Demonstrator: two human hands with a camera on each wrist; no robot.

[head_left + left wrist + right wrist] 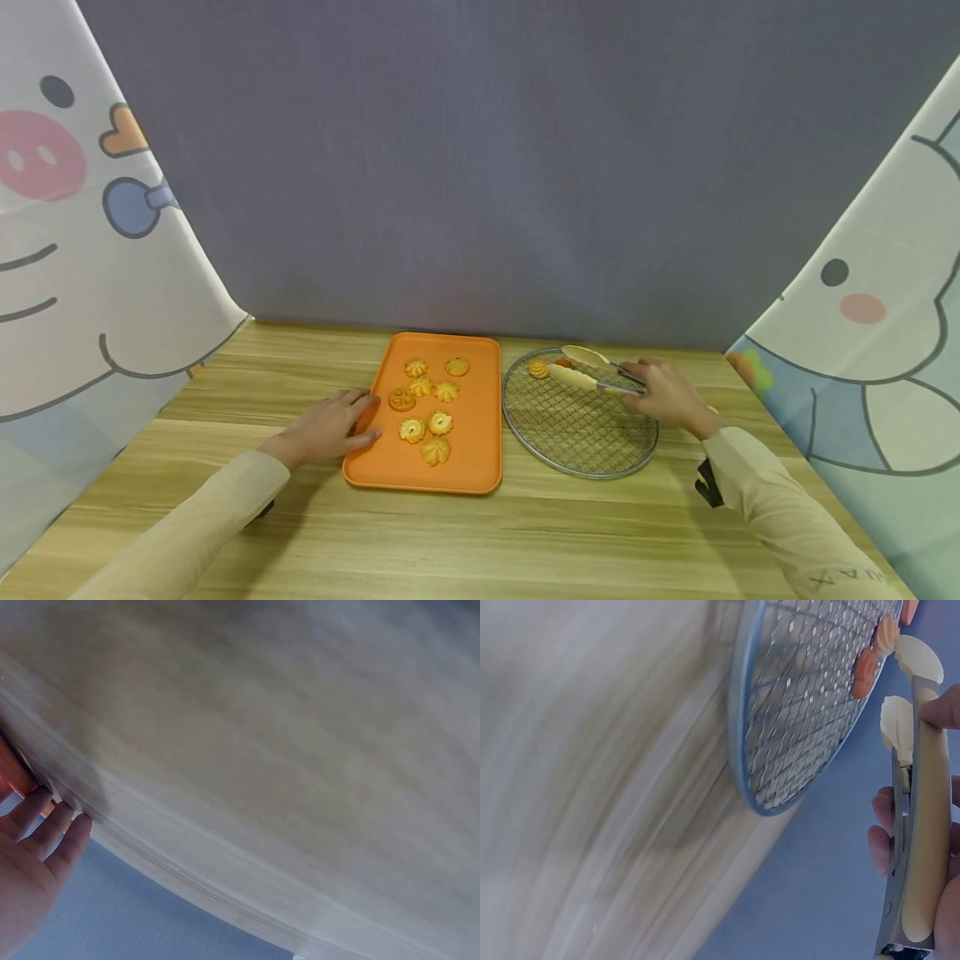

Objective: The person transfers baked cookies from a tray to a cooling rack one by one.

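My left hand [333, 425] rests on the left rim of an orange tray [472, 450], thumb and fingertips at the edge. Several cookies lie on it, among them a flower-shaped one [436, 451], a flat round one [457, 367] and a face-patterned one [402, 401]. My right hand [667, 398] grips metal tongs [927, 817] with cream tips, their arms spread apart. The tips hover over the far side of a round wire rack [581, 433]. Close by them, a swirled yellow cookie [537, 368] and a reddish-orange cookie [865, 673] sit on the mesh.
Tray and rack stand side by side on a wood-grain table [420, 550]. A grey-blue panel [480, 167] rises behind the table's far edge. Cartoon-printed cloths, one on the left [90, 275] and one on the right [877, 350], flank it.
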